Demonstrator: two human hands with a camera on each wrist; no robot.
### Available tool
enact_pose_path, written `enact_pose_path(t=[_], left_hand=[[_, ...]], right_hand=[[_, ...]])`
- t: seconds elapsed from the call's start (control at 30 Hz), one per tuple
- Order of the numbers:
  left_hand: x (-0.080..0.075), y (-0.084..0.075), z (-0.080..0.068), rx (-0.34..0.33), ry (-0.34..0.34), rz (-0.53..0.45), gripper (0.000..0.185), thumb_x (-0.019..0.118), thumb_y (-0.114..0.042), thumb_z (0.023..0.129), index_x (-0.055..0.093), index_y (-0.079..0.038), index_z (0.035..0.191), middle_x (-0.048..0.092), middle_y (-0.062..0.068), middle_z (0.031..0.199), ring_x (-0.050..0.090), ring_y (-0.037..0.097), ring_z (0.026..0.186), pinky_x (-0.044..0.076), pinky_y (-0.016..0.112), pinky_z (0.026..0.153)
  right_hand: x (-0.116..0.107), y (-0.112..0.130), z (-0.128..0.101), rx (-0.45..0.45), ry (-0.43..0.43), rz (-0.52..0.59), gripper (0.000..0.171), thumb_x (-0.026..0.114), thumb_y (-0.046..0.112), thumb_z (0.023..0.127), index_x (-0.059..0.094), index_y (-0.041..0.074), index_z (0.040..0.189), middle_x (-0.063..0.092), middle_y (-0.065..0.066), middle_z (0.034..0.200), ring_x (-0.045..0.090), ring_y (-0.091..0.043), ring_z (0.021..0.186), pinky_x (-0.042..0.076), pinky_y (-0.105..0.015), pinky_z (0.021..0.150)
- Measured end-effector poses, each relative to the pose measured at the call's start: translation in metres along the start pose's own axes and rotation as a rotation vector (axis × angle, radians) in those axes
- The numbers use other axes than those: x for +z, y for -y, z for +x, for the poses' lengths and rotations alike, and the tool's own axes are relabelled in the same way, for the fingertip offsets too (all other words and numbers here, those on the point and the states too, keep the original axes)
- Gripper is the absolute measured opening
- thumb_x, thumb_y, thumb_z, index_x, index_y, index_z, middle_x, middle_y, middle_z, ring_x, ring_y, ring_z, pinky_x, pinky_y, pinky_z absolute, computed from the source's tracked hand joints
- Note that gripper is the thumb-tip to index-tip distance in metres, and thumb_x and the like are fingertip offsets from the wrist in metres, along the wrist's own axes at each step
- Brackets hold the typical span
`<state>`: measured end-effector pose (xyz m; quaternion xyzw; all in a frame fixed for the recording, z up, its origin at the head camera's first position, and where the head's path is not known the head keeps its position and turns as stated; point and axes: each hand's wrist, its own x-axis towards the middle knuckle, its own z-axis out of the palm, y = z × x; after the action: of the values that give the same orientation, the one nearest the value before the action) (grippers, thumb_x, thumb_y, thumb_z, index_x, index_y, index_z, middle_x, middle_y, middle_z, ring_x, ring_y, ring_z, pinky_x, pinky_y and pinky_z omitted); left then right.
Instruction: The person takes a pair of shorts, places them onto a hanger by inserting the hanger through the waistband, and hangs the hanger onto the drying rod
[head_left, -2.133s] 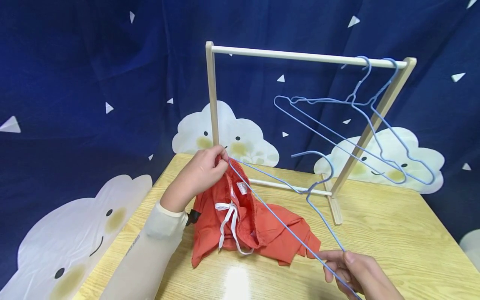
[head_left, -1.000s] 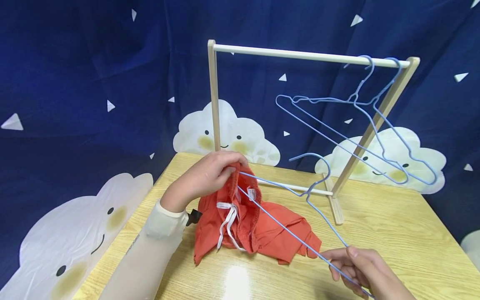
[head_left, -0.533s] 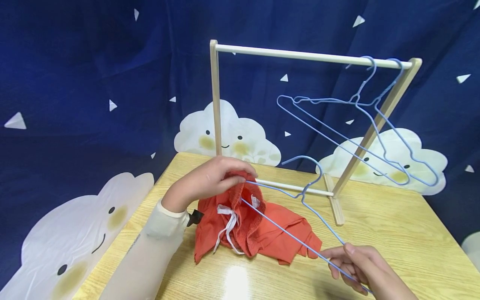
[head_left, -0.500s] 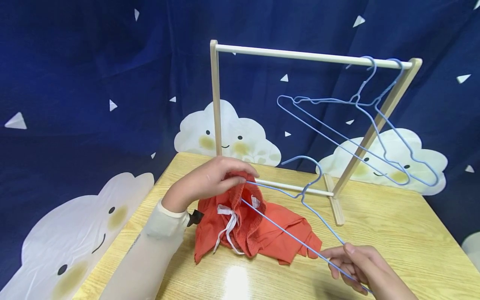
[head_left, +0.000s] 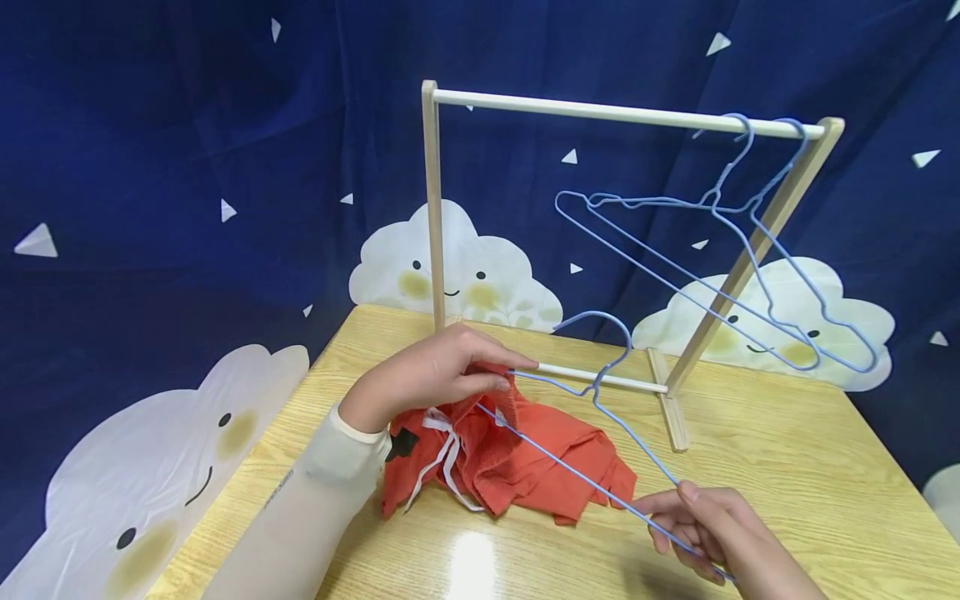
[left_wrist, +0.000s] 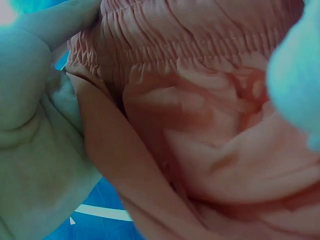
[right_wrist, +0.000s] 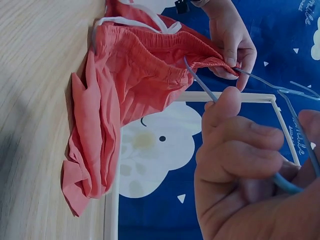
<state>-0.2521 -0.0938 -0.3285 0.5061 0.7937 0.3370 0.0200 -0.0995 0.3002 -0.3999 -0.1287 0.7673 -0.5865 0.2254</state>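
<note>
Red shorts (head_left: 558, 458) with a gathered elastic waistband (left_wrist: 165, 50) and a white drawstring (head_left: 450, 458) lie bunched on the table. My left hand (head_left: 442, 371) pinches the waistband's upper edge, thumb toward the near side. The hanger's far end has gone inside the waist opening, where cloth hides it. This blue wire hanger (head_left: 597, 387) is tilted, its hook upward and its near end toward me. My right hand (head_left: 720, 533) grips that near end, fingers curled round the wire in the right wrist view. Cloth fills most of the left wrist view.
A wooden clothes rack (head_left: 433, 208) stands behind the shorts on the wooden table (head_left: 787, 467). Two blue hangers (head_left: 716, 200) hang at the right of its rail (head_left: 600, 108). A dark blue curtain (head_left: 187, 100) with clouds hangs behind.
My left hand has moved right and downward with the waistband. The hanger has shifted left, and its far end, earlier outside at the waistband's edge, is now inside the shorts.
</note>
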Motion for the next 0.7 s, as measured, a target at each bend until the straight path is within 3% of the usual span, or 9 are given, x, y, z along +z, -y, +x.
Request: enact_pose_path(t=[0.27,0.57,0.7], left_hand=[[0.005,-0.005,0.001,0.012,-0.025,-0.006,0.040,0.078,-0.011,0.101,0.075,-0.018,0.140,0.082,-0.005,0.117,0.070,0.000,0.089,0.059,0.021,0.076],[0.008,-0.013,0.003,0.042,-0.070,0.048,0.039,0.077,-0.012,0.102,0.075,-0.018,0.140,0.081,-0.005,0.112,0.062,0.001,0.078,0.050,0.020,0.064],[0.010,-0.014,0.004,0.044,-0.071,0.053,0.039,0.076,-0.013,0.103,0.075,-0.018,0.141,0.082,-0.005,0.112,0.059,0.002,0.073,0.046,0.020,0.059]], right_hand=[[0.004,0.001,0.005,-0.015,0.014,0.040,0.065,0.016,0.027,0.121,0.075,0.004,0.132,0.076,-0.005,0.093,0.045,-0.039,0.064,0.036,-0.044,0.045],[0.010,0.003,0.012,-0.013,0.021,0.060,0.064,0.017,0.028,0.121,0.078,0.013,0.130,0.076,-0.005,0.094,0.051,-0.032,0.065,0.033,-0.044,0.045],[0.015,0.003,0.016,-0.034,0.020,0.057,0.062,0.018,0.027,0.121,0.077,0.010,0.130,0.076,-0.005,0.094,0.052,-0.031,0.065,0.035,-0.042,0.043]])
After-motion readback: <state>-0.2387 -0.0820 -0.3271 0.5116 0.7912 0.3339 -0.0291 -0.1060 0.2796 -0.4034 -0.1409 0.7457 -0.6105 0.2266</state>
